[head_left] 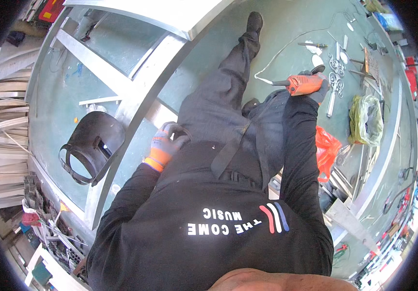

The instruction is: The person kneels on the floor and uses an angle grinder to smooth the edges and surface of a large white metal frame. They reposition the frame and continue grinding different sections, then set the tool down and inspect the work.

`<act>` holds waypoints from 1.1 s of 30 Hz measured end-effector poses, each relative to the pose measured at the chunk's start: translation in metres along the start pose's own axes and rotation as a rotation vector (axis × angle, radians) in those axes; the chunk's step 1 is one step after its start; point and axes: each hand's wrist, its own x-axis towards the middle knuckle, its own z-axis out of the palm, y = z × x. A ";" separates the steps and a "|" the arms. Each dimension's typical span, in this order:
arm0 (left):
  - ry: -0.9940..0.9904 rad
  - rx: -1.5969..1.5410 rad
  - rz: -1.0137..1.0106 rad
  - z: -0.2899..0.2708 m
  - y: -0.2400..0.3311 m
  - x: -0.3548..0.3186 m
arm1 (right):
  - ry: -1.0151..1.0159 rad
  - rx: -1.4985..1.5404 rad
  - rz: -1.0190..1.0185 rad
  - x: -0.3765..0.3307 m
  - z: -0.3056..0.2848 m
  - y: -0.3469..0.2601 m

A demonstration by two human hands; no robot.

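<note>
My right hand [323, 89], in a grey and orange glove, is closed around an orange angle grinder [304, 85] held out over the right side. The grinder's disc end is beside my fingers, and its pale cord [266, 78] runs from the back of the body up and away. My left hand [162, 144], gloved alike, lies against the black cloth at my left hip. Its thumb and fingers are bent and apart, with no tool in them. Left of that hand, a black welding mask [95, 143] lies with its headband showing.
A large metal frame [138, 99] with crossbars stands along my left, under a bright metal panel [189, 29]. At the right are scrolled metal pieces [335, 77], a yellow-green bag [365, 120] and a red plastic bag [326, 151]. Stacked metal strips [5, 128] line the far left.
</note>
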 end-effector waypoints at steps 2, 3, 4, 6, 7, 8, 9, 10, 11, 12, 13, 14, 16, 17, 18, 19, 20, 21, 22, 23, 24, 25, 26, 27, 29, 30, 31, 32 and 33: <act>0.003 0.025 0.056 0.007 0.008 0.006 | 0.062 0.026 -0.030 0.000 0.011 0.003; -0.019 -0.005 0.050 0.004 0.008 0.009 | 0.049 -0.031 -0.059 0.001 0.008 0.001; -0.040 -0.035 0.043 -0.001 0.009 0.011 | 0.036 -0.087 -0.087 0.001 0.006 0.001; -0.101 -0.066 0.001 -0.019 0.014 0.014 | -0.013 -0.175 -0.110 0.002 0.006 0.008; -0.141 -0.078 -0.032 -0.029 0.018 0.015 | -0.051 -0.214 -0.109 -0.001 0.008 0.011; -0.181 -0.089 -0.065 -0.037 0.019 0.016 | -0.088 -0.253 -0.108 -0.002 0.011 0.014; -0.237 -0.149 -0.061 -0.045 0.015 0.017 | -0.057 -0.235 -0.071 -0.006 0.017 0.019; -0.294 -0.210 -0.056 -0.053 0.007 0.019 | -0.025 -0.220 -0.034 -0.009 0.024 0.023; -0.351 -0.271 -0.050 -0.060 -0.001 0.020 | 0.008 -0.205 0.002 -0.010 0.030 0.025; -0.362 -0.332 -0.046 -0.066 -0.013 0.019 | -0.015 -0.192 0.049 -0.008 0.029 0.030; -0.358 -0.377 -0.083 -0.070 -0.015 0.025 | -0.026 -0.199 0.085 -0.001 0.020 0.032; -0.356 -0.422 -0.120 -0.075 -0.015 0.031 | -0.036 -0.206 0.120 0.007 0.013 0.035; -0.257 -0.432 -0.128 -0.080 -0.009 0.038 | -0.016 -0.237 0.143 -0.006 0.036 0.050; -0.204 -0.426 -0.073 -0.080 -0.003 0.044 | 0.003 -0.237 0.173 -0.011 0.049 0.059; -0.155 -0.426 -0.006 -0.078 0.004 0.056 | 0.022 -0.242 0.189 -0.014 0.059 0.061; -0.104 -0.422 0.049 -0.075 0.008 0.065 | 0.043 -0.246 0.216 -0.021 0.075 0.066; -0.062 -0.364 0.114 -0.071 0.009 0.076 | 0.081 -0.203 0.327 -0.032 0.090 0.069; 0.010 -0.262 0.279 -0.065 0.011 0.092 | 0.049 -0.274 0.321 -0.036 0.094 0.073; 0.086 -0.156 0.436 -0.060 0.012 0.108 | 0.015 -0.345 0.322 -0.038 0.095 0.078; 0.164 -0.048 0.590 -0.054 0.015 0.122 | -0.018 -0.416 0.323 -0.038 0.095 0.083; 0.131 -0.219 0.492 -0.048 0.024 0.135 | -0.052 -0.500 0.291 -0.034 0.086 0.089; 0.101 -0.389 0.391 -0.044 0.038 0.148 | -0.098 -0.641 0.290 -0.032 0.079 0.094; 0.073 -0.552 0.285 -0.039 0.049 0.160 | -0.147 -0.778 0.296 -0.030 0.072 0.099; -0.031 -0.664 0.157 -0.029 0.052 0.172 | -0.195 -0.914 0.301 -0.030 0.066 0.105; -0.240 -0.874 -0.102 -0.006 0.051 0.196 | -0.275 -1.247 0.090 -0.043 0.067 0.120; -0.258 -0.970 -0.160 0.014 0.042 0.202 | -0.314 -1.405 0.070 -0.051 0.070 0.127; -0.279 -1.066 -0.215 0.039 0.030 0.207 | -0.353 -1.564 0.045 -0.056 0.073 0.137; -0.316 -1.166 -0.266 0.056 0.024 0.213 | -0.388 -1.489 0.017 -0.057 0.068 0.150; -0.306 -1.152 -0.215 0.062 0.025 0.216 | -0.415 -1.413 -0.006 -0.061 0.058 0.166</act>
